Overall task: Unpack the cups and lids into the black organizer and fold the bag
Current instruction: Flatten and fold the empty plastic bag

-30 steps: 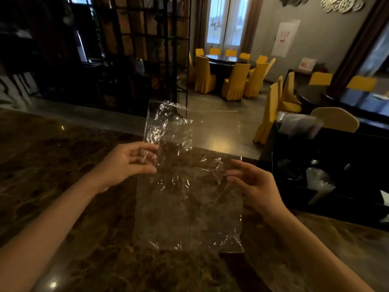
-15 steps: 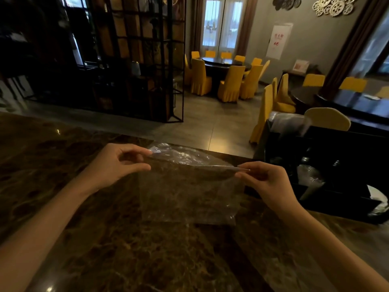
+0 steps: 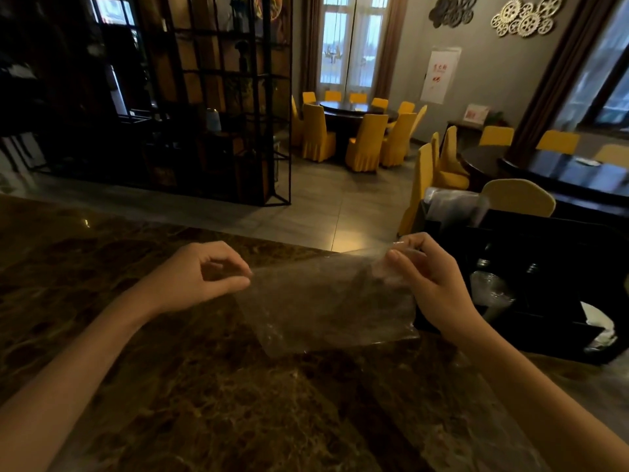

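Dim dining room, yellow chairs (image 3: 366,141) far behind; marble tabletop (image 3: 170,386) in front. Bag (image 3: 326,301) is held just above the tabletop, left of the organizer (image 3: 544,267), its near edge close to or touching the marble — cannot be told which. Left hand (image 3: 200,277) is pinched on the bag's left top corner, thumb against curled fingers. Right hand (image 3: 432,284) is pinched on the right top corner, thumb in front, fingers curled behind the film. Bag appears already doubled over once, judged from the short height and straight top edge; film is clear, so layers cannot be counted for sure. Cups (image 3: 490,291) are seen inside the organizer, right of the bag; more clear plastic (image 3: 452,206) stands at its back left corner. Unpacking is judged done, folding in hand.

For a clean fold: top edge should be kept taut between both pinches, corners matched before the crease is pressed, then the bag laid flat on the tabletop and air smoothed out toward the open end. Thin film is likely to slip and spring back, so the crease should be pressed firmly.
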A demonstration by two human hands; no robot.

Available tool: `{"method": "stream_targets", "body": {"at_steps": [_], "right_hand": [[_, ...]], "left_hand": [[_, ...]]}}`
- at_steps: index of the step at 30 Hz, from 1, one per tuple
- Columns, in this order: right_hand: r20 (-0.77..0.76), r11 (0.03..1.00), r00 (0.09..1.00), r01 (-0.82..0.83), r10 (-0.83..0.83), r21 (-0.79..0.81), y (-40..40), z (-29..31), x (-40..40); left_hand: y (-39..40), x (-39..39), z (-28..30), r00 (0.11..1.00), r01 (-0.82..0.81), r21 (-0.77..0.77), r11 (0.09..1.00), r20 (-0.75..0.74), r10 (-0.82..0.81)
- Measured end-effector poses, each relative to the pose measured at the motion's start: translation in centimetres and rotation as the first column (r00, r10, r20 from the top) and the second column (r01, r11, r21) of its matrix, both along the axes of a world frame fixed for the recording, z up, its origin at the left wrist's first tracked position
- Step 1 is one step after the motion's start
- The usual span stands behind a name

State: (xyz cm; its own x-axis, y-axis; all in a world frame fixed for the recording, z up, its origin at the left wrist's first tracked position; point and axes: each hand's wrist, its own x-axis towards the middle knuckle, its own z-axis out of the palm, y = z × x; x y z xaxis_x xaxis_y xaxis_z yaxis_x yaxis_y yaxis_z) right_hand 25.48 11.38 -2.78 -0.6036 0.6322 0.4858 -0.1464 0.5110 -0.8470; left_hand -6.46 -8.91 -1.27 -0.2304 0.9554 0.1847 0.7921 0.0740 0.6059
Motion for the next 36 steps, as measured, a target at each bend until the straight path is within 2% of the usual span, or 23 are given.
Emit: {"method": "stream_targets", "body": {"at_steps": [3, 7, 10, 12, 13, 15, 18, 20, 23, 26, 30, 36], "right_hand": [[-0.035, 0.998, 0.999, 0.017, -0.015, 0.059, -0.4, 1.4, -1.4], [0.008, 0.997, 1.000, 0.006, -0.006, 0.082, -0.4, 3.0, -2.9], [0.029, 0.999, 1.000, 0.005, -0.007, 0.043, -0.1, 3.6, -3.5], [0.038, 0.998, 0.997, 0.063, -0.063, 0.022, 0.3, 3.6, -3.5], [0.036, 0.994, 0.994, 0.106, -0.107, 0.013, 0.5, 3.3, -3.3], [-0.003, 0.983, 0.984, 0.179, -0.180, -0.050, 0.9, 2.4, -2.4], [-0.067, 0.939, 0.969, 0.211, -0.237, -0.270, -0.2, -0.2, -1.1], [-0.106, 0.897, 0.977, 0.126, -0.187, -0.424, -1.3, -2.7, -0.8], [-0.205, 0.837, 0.976, -0.172, 0.073, -0.520, -3.5, -6.2, -1.1], [-0.219, 0.879, 0.962, -0.242, 0.163, -0.410, -5.0, -7.5, -1.7], [-0.228, 0.936, 0.970, -0.159, 0.088, -0.314, -5.3, -7.3, -2.0], [-0.008, 0.989, 1.000, 0.004, -0.005, -0.145, -4.4, -5.6, -1.5]], "left_hand": [[1.2, 2.3, 0.8, 0.996, 0.090, -0.033, 0.995, 0.019, -0.090], [2.8, 5.5, 1.3, 0.958, 0.227, 0.077, 0.971, 0.162, -0.237], [3.2, 6.6, 1.6, 0.948, 0.272, 0.156, 0.950, 0.124, -0.292], [3.4, 6.7, 1.9, 0.957, 0.262, 0.190, 0.946, 0.073, -0.280], [3.4, 6.7, 1.9, 0.958, 0.247, 0.214, 0.945, 0.095, -0.272], [3.4, 6.3, 1.8, 0.944, 0.199, 0.279, 0.939, 0.202, -0.260], [3.1, 5.5, 1.4, 0.922, 0.121, 0.360, 0.925, 0.305, -0.239], [2.9, 5.1, 1.1, 0.895, 0.070, 0.387, 0.920, 0.383, -0.229], [3.0, 5.0, 0.8, 0.851, 0.005, 0.403, 0.915, 0.480, -0.216], [3.0, 5.1, 0.4, 0.822, -0.042, 0.424, 0.905, 0.530, -0.210], [2.5, 4.6, -0.5, 0.807, -0.079, 0.416, 0.906, 0.560, -0.187], [0.9, 2.5, -1.0, 0.881, -0.010, 0.246, 0.969, 0.461, -0.108]]}}
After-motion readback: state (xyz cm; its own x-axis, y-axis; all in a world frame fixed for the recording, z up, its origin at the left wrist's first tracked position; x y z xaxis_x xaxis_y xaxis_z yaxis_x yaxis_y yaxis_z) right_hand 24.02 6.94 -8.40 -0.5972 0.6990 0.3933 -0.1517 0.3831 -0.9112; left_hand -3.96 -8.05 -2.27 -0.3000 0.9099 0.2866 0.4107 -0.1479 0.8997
